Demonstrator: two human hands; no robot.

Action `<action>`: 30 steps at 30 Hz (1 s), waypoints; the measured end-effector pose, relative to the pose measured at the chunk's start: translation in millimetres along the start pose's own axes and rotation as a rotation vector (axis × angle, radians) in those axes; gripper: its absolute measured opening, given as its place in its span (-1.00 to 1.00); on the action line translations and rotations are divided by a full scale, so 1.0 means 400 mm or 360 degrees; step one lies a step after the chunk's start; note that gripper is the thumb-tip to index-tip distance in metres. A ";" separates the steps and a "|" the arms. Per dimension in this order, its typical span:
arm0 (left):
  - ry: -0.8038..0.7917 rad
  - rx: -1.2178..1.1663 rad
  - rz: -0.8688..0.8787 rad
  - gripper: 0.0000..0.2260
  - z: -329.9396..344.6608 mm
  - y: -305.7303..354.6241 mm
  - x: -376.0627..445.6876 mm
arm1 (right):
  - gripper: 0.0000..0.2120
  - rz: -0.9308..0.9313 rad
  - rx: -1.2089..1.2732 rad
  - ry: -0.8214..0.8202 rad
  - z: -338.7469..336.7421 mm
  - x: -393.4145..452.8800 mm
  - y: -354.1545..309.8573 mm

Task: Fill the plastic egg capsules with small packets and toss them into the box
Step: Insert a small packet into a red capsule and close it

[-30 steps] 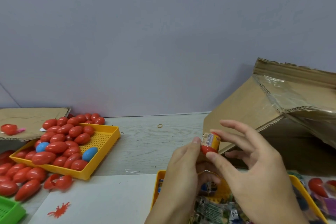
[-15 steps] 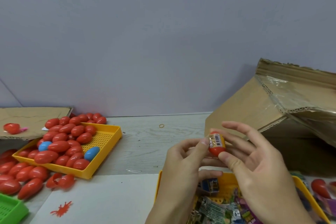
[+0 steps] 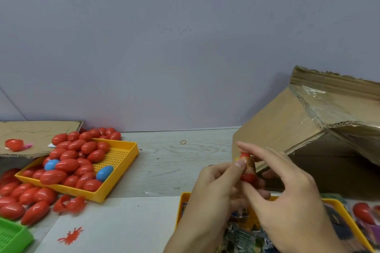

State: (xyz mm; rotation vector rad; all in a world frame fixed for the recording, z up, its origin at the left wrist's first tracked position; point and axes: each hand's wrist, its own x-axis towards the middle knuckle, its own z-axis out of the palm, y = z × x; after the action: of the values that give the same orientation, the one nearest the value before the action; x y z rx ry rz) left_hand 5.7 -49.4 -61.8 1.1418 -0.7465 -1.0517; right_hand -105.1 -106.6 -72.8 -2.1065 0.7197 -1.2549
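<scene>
Both hands meet low at centre right around a red egg capsule with an orange packet stuck into it. My left hand pinches the capsule with thumb and fingers. My right hand holds it from the right, its index finger stretched over the top. Just behind them the big cardboard box lies tilted with its opening to the right. Under my hands is a yellow tray of small printed packets.
A yellow tray at the left is heaped with red eggs and two blue ones. Loose red eggs, an open red capsule, a green basket, flat cardboard and white paper lie around it.
The capsule has turned between my fingers and the packet sits deeper in it. My right index finger has come over its top and the hands have closed tighter.
</scene>
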 end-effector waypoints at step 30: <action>0.0046 -0.0351 -0.0039 -0.52 -0.010 0.005 0.003 | -0.62 0.0276 0.0345 -0.0152 -0.002 -0.003 0.012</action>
State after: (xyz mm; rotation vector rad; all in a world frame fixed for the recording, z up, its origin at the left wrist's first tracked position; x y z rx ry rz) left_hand 10.2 -49.0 -61.1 0.9766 -0.5791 -1.1068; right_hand -106.9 -109.1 -76.5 -1.8721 0.6766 -1.0800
